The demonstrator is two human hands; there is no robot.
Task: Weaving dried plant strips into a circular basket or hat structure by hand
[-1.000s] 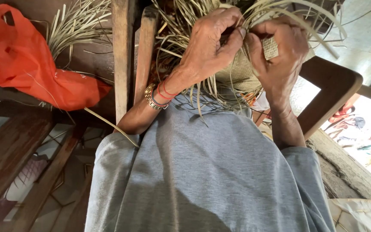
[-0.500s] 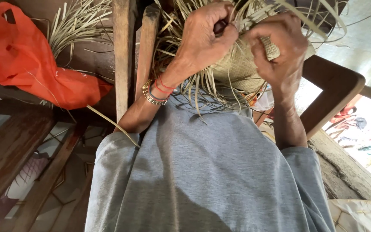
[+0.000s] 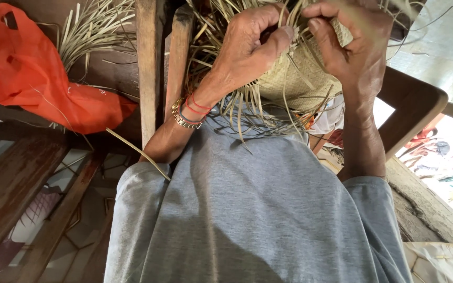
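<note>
From the head camera, your left hand curls at top centre, thumb and fingers pinched on a straw strand of the half-woven straw basket. Your right hand, upper right, bends at the wrist, its fingers clamped on the basket's woven edge. An orange plastic bag lies upper left.

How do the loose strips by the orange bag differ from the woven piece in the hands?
The loose strips fan out unwoven; the woven piece is tightly plaited into a rounded mat with free ends hanging.
The loose strips lie untouched beside the orange bag; the woven piece is held by the left hand and right hand.
The loose strips are fully visible; the woven piece is partly hidden by fingers.
Both appear to be the same pale dried straw.
</note>
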